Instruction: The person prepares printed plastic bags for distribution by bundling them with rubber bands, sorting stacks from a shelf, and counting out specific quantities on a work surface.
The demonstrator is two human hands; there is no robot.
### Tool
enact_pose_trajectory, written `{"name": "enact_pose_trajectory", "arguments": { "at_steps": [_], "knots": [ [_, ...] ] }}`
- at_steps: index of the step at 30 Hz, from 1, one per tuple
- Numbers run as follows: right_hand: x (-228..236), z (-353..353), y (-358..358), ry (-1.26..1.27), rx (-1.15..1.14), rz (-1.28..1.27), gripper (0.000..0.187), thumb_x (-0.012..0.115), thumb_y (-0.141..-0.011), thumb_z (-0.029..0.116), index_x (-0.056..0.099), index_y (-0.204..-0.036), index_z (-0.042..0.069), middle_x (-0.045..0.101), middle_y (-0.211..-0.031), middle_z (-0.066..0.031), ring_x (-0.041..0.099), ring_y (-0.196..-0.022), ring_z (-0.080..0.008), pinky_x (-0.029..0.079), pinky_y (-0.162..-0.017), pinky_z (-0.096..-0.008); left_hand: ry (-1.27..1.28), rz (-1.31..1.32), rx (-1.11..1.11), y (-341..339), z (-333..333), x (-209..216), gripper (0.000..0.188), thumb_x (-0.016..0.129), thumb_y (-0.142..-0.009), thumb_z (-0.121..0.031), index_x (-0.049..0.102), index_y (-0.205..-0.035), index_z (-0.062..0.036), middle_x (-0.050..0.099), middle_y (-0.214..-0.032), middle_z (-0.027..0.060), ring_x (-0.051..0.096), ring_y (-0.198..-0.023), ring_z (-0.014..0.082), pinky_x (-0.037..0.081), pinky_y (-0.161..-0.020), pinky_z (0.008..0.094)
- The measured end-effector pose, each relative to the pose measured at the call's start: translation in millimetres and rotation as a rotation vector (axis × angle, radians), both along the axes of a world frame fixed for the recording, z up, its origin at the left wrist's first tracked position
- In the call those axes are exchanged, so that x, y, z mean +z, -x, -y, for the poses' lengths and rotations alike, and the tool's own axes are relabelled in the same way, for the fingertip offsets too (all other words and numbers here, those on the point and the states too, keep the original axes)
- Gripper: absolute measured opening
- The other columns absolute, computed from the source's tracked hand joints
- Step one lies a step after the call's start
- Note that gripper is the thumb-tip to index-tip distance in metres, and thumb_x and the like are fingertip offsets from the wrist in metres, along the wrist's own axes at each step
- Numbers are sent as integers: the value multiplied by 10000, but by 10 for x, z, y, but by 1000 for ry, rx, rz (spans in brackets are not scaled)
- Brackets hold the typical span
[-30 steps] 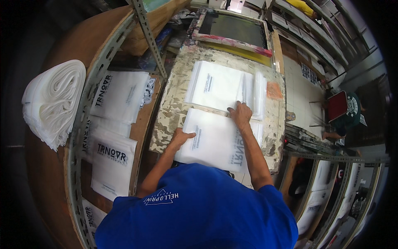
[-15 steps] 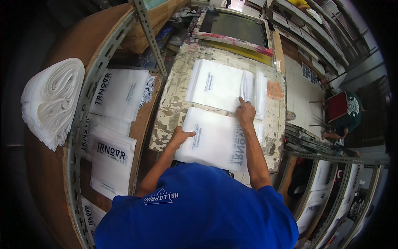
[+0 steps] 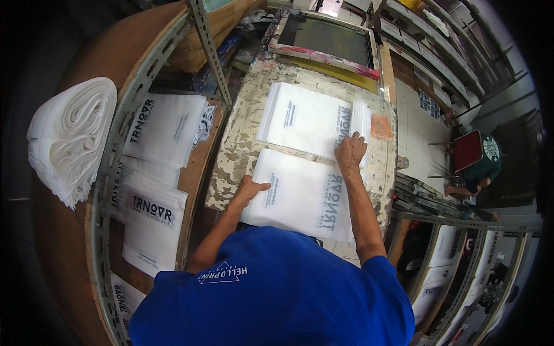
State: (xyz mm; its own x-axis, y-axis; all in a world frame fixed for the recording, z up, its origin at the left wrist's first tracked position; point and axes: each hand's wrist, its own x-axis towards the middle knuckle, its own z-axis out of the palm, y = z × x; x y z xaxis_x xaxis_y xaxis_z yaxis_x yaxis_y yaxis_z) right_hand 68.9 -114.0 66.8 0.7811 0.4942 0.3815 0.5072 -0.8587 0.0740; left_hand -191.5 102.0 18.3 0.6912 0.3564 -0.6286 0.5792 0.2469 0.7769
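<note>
Two flat stacks of translucent white bags lie on the paint-stained work board in front of me. My left hand point(image 3: 250, 191) is at the left edge of the near stack point(image 3: 294, 190), its thumb stretched over the top bag and its other fingers curled at the edge. My right hand point(image 3: 351, 152), fingers bent and close together, is at the right end of the far stack point(image 3: 309, 115), where the dark print shows. What its fingertips pinch is partly hidden. More folded white bags point(image 3: 361, 112) lie beside that end.
A framed printing screen point(image 3: 323, 43) stands at the board's far end. An orange patch point(image 3: 381, 127) marks its right side. Left, a metal-framed shelf holds printed bags point(image 3: 153, 219) and a thick folded bundle point(image 3: 72, 138). A person point(image 3: 487, 161) is by a red chair point(image 3: 468, 151) at right.
My right hand has moved slightly to the right and its pointing finger has curled in. The far stack's right end now lies flatter, showing its print. My left hand stays in place.
</note>
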Motion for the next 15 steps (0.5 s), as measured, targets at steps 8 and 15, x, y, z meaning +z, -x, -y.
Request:
{"name": "enact_pose_trajectory", "arguments": {
  "at_steps": [8, 15],
  "knots": [
    [-228, 193, -197, -97, 32, -133, 47, 696, -679, 33, 672, -711, 10, 606, -902, -158, 628, -791, -347, 525, -584, -456, 37, 42, 7, -9, 4, -81, 386, 803, -779, -104, 658, -1047, 133, 719, -889, 212, 716, -714, 255, 586, -611, 360],
    [-5, 96, -60, 27, -30, -52, 82, 700, -660, 46, 701, -733, 9, 584, -1017, -141, 535, -914, -303, 442, -719, -412, 47, 56, 30, 32, -26, -261, 390, 799, -781, -109, 654, -1051, 132, 718, -892, 217, 721, -729, 262, 589, -627, 356]
  ]
}}
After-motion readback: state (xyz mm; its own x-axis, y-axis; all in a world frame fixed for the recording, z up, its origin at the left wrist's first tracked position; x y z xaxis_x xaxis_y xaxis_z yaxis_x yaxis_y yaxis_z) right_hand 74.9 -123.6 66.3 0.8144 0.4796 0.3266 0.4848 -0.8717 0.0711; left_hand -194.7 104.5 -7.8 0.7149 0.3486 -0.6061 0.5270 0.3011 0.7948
